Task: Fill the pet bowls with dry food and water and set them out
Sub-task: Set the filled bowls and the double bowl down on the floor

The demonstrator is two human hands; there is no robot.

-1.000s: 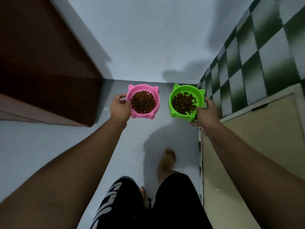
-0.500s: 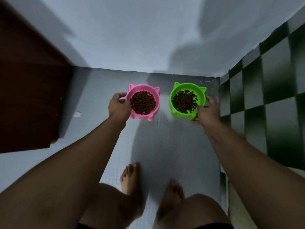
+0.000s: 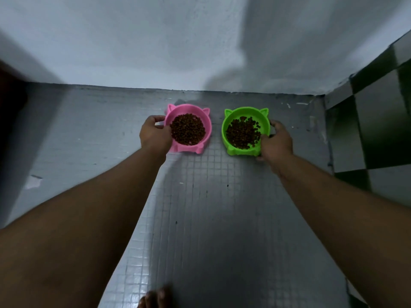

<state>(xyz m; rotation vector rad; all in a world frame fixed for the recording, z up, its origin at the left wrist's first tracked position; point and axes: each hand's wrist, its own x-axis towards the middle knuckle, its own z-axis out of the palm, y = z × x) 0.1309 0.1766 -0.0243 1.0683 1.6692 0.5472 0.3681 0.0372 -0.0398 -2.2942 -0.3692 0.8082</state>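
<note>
Two cat-eared bowls full of brown dry food sit low by the floor near the far wall. My left hand grips the left rim of the pink bowl. The green bowl is to its right, a small gap apart, and my right hand holds its right rim. Whether the bowls touch the floor I cannot tell. No water bowl is in view.
The grey small-tiled floor runs to a pale wall just behind the bowls. A dark checkered tiled wall closes in on the right. A dark wooden surface is at the left edge. My toes show at the bottom.
I have bent down and carried both bowls forward and lower toward the floor by the wall. My legs have dropped out of view. Both hands kept their hold.
</note>
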